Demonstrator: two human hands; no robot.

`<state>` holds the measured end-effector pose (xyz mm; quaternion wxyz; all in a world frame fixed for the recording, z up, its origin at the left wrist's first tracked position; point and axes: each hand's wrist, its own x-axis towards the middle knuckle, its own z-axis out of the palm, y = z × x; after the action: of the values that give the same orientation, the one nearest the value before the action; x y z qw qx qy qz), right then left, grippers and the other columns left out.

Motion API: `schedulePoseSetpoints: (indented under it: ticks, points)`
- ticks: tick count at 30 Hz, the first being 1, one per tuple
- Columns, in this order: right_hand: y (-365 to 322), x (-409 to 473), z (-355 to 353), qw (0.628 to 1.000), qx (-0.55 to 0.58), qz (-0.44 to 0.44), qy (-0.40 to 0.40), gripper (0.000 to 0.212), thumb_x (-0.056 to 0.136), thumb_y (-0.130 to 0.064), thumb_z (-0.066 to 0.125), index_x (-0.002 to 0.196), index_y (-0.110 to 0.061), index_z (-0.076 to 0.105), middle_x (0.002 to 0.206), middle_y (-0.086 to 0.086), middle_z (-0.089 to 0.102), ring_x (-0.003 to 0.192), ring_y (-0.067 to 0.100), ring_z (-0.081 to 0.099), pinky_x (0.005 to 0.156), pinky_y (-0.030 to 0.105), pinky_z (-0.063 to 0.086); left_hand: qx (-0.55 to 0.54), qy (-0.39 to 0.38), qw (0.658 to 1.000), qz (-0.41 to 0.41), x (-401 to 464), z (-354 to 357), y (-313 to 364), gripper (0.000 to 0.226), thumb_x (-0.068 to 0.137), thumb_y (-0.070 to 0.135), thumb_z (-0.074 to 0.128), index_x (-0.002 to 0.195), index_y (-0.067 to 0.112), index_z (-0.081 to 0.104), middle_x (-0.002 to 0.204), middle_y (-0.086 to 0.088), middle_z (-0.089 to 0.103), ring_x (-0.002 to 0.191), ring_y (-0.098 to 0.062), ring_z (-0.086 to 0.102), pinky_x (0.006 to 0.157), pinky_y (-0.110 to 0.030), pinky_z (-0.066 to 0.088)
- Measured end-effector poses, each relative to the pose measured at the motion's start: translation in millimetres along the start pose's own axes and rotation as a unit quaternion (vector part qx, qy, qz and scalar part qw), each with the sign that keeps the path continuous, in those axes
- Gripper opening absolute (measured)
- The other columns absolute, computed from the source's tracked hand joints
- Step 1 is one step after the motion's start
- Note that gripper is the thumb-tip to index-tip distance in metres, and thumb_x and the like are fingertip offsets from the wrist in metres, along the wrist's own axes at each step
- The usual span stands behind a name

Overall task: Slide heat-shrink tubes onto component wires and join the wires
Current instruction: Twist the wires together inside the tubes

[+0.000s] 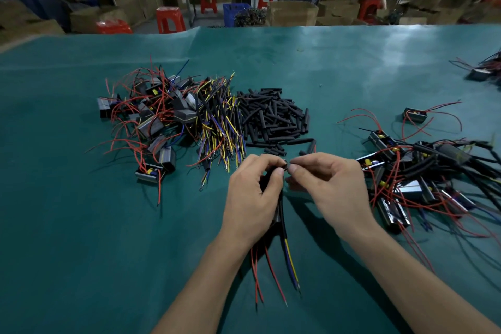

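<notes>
Tube (285, 165) between both hands' fingertips (292, 169)

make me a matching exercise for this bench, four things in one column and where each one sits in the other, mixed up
Things:
1. pile of loose black heat-shrink tubes
2. heap of small modules with red leads
3. bundle of yellow and blue wires
4. finished, tubed assemblies

Places:
A. far left of the green mat
B. right of the hands
C. centre, just beyond the hands
D. between the module heap and the tube pile

Pairs: 1-C, 2-A, 3-D, 4-B
</notes>
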<state>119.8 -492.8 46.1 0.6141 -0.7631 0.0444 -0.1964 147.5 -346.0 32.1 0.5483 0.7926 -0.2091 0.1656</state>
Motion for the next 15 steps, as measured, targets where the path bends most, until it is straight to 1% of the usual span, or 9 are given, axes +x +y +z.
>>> schedulePoseSetpoints:
  ticks: [2,4,6,8,9,12,15]
  points:
    - [1.3,-3.8,0.8,0.996,-0.072,-0.042,0.022,0.01,0.087,-0.013,0.08,0.086,-0.023,0.081,0.076,-0.011,0.077,0.072,0.01,0.075,0.078,0.042,0.063,0.0,0.001,1.0,-0.005,0.0,0.3,0.1,0.011,0.093,0.018,0.061,0.097,0.021,0.07,0.093,0.012,0.065,0.092,-0.003,0.061,0.079,-0.014,0.043]
    - [1.6,-7.4,2.1,0.983,-0.143,-0.104,0.048,0.007,0.087,-0.017,0.08,0.086,-0.023,0.081,0.075,-0.015,0.076,0.071,0.005,0.073,0.075,0.037,0.061,0.003,0.002,1.0,-0.009,0.1,0.1,-0.3,0.01,0.094,0.016,0.061,0.097,0.02,0.07,0.093,0.011,0.065,0.092,-0.004,0.061,0.08,-0.015,0.044]
    - [0.5,-9.4,1.5,0.952,-0.216,-0.206,0.065,0.005,0.086,-0.013,0.081,0.089,-0.017,0.082,0.081,-0.011,0.077,0.073,0.004,0.07,0.073,0.031,0.057,0.004,0.005,1.0,-0.007,0.2,0.1,-0.3,0.01,0.094,0.014,0.062,0.096,0.019,0.07,0.092,0.01,0.065,0.091,-0.004,0.061,0.079,-0.016,0.045]
    - [0.7,-8.6,-0.3,0.919,-0.25,-0.297,0.063,0.007,0.086,-0.007,0.082,0.092,-0.01,0.082,0.09,-0.001,0.077,0.078,0.011,0.072,0.076,0.027,0.057,0.006,0.004,1.0,-0.007,0.6,-0.3,0.4,0.01,0.094,0.014,0.063,0.096,0.02,0.071,0.092,0.009,0.066,0.09,-0.005,0.061,0.079,-0.018,0.046]
    - [0.6,-7.3,-1.8,0.91,-0.252,-0.324,0.058,0.009,0.085,-0.006,0.082,0.094,-0.007,0.082,0.095,0.003,0.077,0.081,0.014,0.073,0.078,0.028,0.058,0.007,0.001,1.0,-0.008,0.9,-0.8,0.8,0.01,0.094,0.013,0.064,0.097,0.02,0.072,0.091,0.01,0.066,0.089,-0.005,0.061,0.077,-0.017,0.045]
    - [0.4,-3.6,-4.6,0.904,-0.243,-0.349,0.039,0.012,0.085,-0.004,0.082,0.096,-0.006,0.082,0.1,0.005,0.078,0.086,0.015,0.076,0.08,0.031,0.06,0.006,-0.006,1.0,-0.007,1.1,-1.6,1.4,0.013,0.092,0.011,0.066,0.096,0.021,0.073,0.088,0.014,0.064,0.08,0.001,0.058,0.072,-0.011,0.039]
    - [-0.6,1.3,-8.5,0.913,-0.227,-0.338,0.022,0.013,0.084,-0.001,0.083,0.096,-0.007,0.083,0.093,0.001,0.079,0.082,0.011,0.076,0.075,0.03,0.06,0.0,-0.012,1.0,-0.004,0.9,-1.2,2.2,0.017,0.088,0.009,0.069,0.094,0.024,0.074,0.084,0.016,0.063,0.074,0.005,0.054,0.069,-0.008,0.036]
